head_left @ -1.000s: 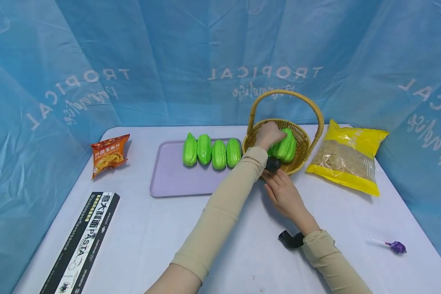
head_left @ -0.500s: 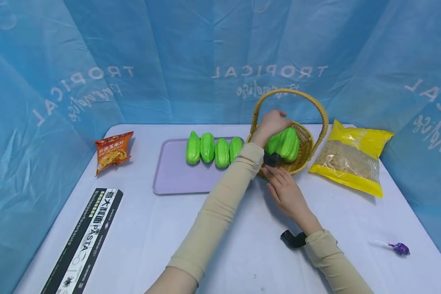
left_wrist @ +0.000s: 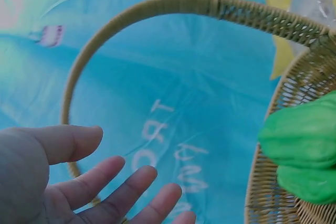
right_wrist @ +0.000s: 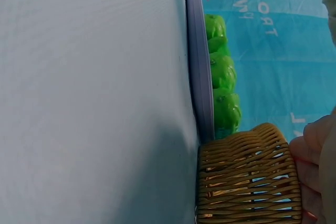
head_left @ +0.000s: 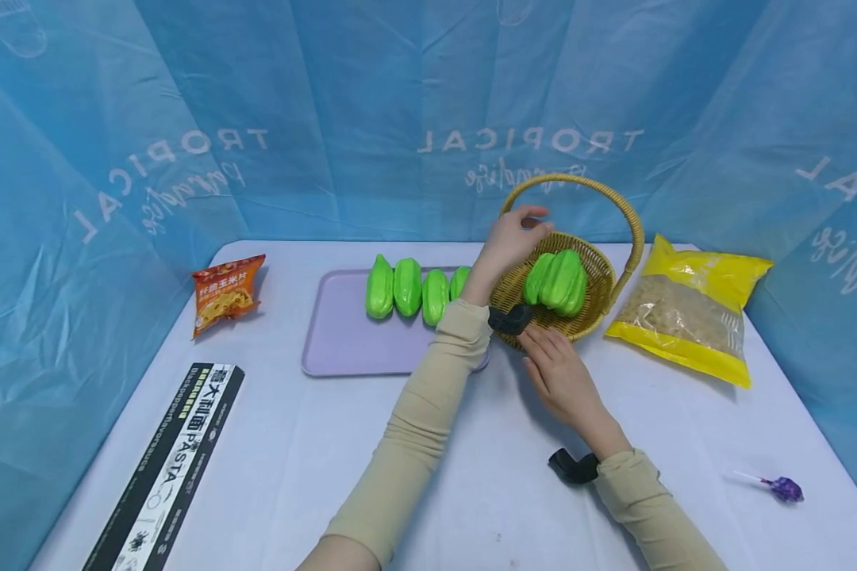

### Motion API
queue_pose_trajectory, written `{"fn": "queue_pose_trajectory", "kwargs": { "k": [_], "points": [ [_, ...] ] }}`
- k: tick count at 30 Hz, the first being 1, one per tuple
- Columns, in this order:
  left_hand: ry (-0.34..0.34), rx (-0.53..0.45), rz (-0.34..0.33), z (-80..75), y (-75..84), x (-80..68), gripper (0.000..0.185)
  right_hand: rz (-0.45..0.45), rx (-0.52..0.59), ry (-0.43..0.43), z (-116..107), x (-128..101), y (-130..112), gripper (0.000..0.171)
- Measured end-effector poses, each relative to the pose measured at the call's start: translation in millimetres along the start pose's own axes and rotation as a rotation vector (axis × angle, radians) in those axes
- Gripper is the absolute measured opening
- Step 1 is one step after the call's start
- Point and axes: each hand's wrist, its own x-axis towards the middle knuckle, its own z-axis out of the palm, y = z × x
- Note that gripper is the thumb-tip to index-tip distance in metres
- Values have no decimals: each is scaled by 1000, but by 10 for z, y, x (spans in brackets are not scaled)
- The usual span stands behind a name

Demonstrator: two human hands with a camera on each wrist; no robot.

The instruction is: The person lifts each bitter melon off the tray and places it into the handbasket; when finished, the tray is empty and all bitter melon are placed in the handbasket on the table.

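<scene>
While your left grip (head_left: 507,242) hangs empty with its fingers loosely spread, whether it touches the handle (head_left: 630,226) of the basket (head_left: 600,274) is hard to tell; your right grip (head_left: 560,381) lies with fingers resting against the near side, holding nothing, presumably to steady light wickerwork. Inside, green ridged fruits (head_left: 567,284) lean together, likely nudged so by the sloping walls. Leftward, near the far edge of the tabletop (head_left: 500,476), four similar fruits (head_left: 408,287) line the purple tray (head_left: 357,341), probably for easy reach; a yellow bag (head_left: 689,317) lies toward the far right corner, seemingly out of your way.
</scene>
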Motion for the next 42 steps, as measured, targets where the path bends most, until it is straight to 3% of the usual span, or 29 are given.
{"fn": "queue_pose_trajectory", "kwargs": {
  "k": [9,19,27,42],
  "points": [
    [194,-172,6,-271,-259,-143,37,-3,18,-3,-14,4,-7,47],
    [335,-273,-53,-537,-538,-314,38,-7,23,9,-4,-2,4,46],
    [448,-256,-61,-677,-745,-468,36,-19,32,24,-2,3,-7,44],
    [650,-165,-190,-922,-1177,-698,35,-13,24,19,-6,8,-14,46]
  ]
}}
